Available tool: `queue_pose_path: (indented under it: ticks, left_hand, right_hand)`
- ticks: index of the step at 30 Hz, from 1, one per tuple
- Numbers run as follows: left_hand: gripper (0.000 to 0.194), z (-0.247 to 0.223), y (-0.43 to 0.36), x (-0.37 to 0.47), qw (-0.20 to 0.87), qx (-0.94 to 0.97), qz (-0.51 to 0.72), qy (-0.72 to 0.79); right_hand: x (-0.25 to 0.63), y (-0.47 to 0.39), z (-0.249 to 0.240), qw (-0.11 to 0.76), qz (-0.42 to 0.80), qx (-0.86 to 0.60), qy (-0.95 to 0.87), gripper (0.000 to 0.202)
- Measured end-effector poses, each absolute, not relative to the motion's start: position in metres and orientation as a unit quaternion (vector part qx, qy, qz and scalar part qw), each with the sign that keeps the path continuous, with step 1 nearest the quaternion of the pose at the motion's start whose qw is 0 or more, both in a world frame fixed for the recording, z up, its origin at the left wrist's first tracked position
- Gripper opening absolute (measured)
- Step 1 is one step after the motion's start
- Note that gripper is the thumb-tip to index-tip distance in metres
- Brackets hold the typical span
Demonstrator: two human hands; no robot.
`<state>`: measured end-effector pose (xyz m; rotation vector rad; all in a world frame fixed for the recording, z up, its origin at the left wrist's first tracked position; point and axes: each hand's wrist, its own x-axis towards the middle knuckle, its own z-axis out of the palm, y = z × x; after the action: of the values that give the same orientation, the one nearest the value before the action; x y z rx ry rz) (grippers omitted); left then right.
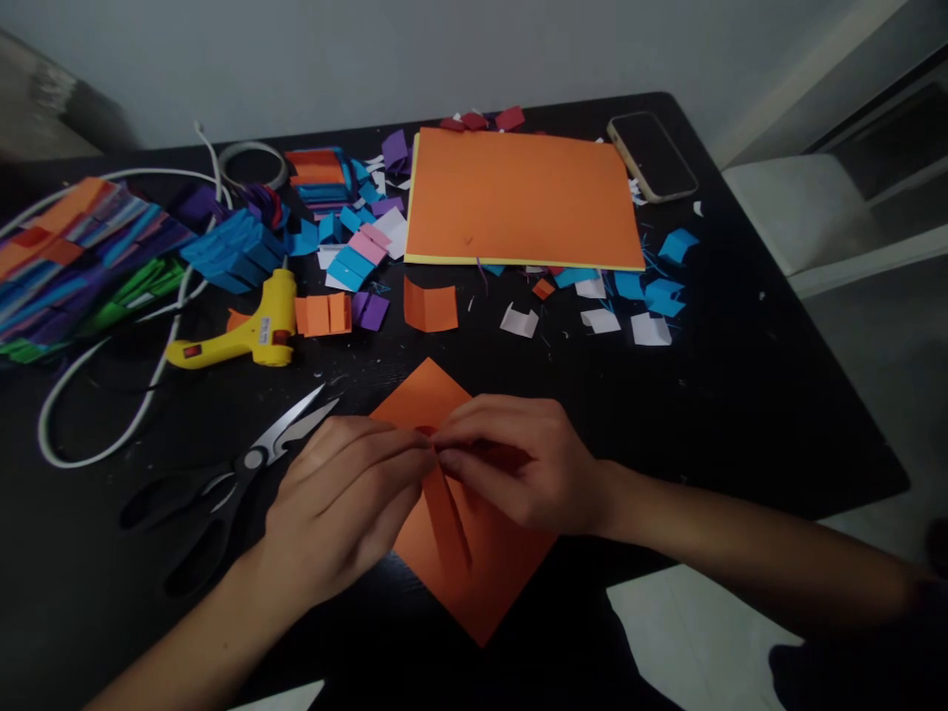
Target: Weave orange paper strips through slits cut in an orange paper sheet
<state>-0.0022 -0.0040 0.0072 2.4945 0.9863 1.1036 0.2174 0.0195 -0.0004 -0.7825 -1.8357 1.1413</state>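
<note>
Both hands meet over orange paper, inside its edges.

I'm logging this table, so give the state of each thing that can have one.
Orange strip: one end pinched by left hand and right hand
Orange sheet: flat under it
Scissors: blades slightly open
Yellow glue gun: on its side
Phone: face up, screen dark
White cable: loosely looped
Creased orange piece: partly unfolded
</note>
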Motion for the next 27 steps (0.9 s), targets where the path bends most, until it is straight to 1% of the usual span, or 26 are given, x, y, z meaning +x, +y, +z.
queue_pose_path:
  ticks: [7,11,14,17,19,21,25,27]
  left_hand:
    - [0.025,0.007,-0.002,0.001,0.118,0.855,0.368,0.347]
    - [0.03,0.01,-0.003,0.0,0.151,0.842,0.365,0.368]
    - [0.029,0.007,-0.004,-0.002,0.169,0.809,0.395,0.402]
    - [0.029,0.001,-0.005,-0.004,0.228,0.753,0.414,0.459]
    - [0.026,-0.002,-0.005,-0.005,0.29,0.723,0.413,0.472]
    - [0.022,-0.004,-0.005,-0.005,0.329,0.706,0.413,0.472]
    - [0.02,-0.004,-0.004,-0.005,0.341,0.699,0.413,0.474]
    - [0.019,-0.004,-0.005,-0.005,0.344,0.697,0.408,0.478]
  right_hand:
    - [0.218,0.02,-0.002,0.408,0.447,-0.313,-0.732,0.011]
    - [0.219,0.02,-0.002,0.398,0.46,-0.32,-0.727,0.01]
    - [0.219,0.02,-0.002,0.396,0.475,-0.332,-0.712,0.007]
    - [0.218,0.019,-0.002,0.402,0.486,-0.348,-0.694,0.003]
    - [0.218,0.019,-0.002,0.398,0.506,-0.36,-0.675,0.005]
    - [0.218,0.018,-0.001,0.398,0.528,-0.362,-0.657,0.008]
    - [0.219,0.019,0.001,0.403,0.517,-0.324,-0.682,0.018]
    - [0.22,0.02,0.002,0.397,0.501,-0.309,-0.704,0.018]
